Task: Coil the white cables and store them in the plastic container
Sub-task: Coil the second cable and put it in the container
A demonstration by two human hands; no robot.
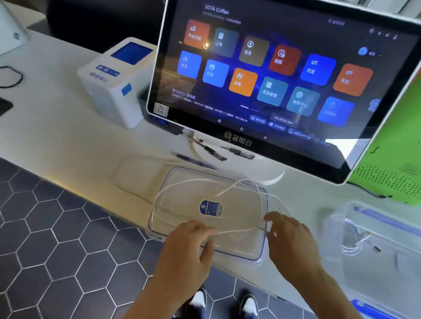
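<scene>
A person stands at a white counter (65, 135), both bare hands reaching over a clear plastic lid (238, 245) with a blue rim that lies flat at the counter's near edge. A thin white cable (178, 185) loops loosely over this lid, one end curling up toward the middle above a small blue-and-white label (211, 208).

The left hand (189, 244) has its fingers curled and pinches the cable where a strand crosses the lid's near side. The right hand (291, 234) hovers over the lid's right edge with fingers bent; its fingertips meet the same strand, though motion blur makes it hard to tell whether they really grip it.

To the right sits a clear plastic container (381, 246) with blue trim, and a coiled white cable (353, 238) already lies inside it near its left wall.

Behind the lid stands a large touchscreen monitor (279, 72) showing coloured tiles, on a round white base. A white receipt printer (115, 79) with a blue panel sits to its left, and a green perforated box (407, 151) stands to its right. Below the counter's edge are dark hexagonal floor tiles (39, 235) and the person's shoes (225, 305).
</scene>
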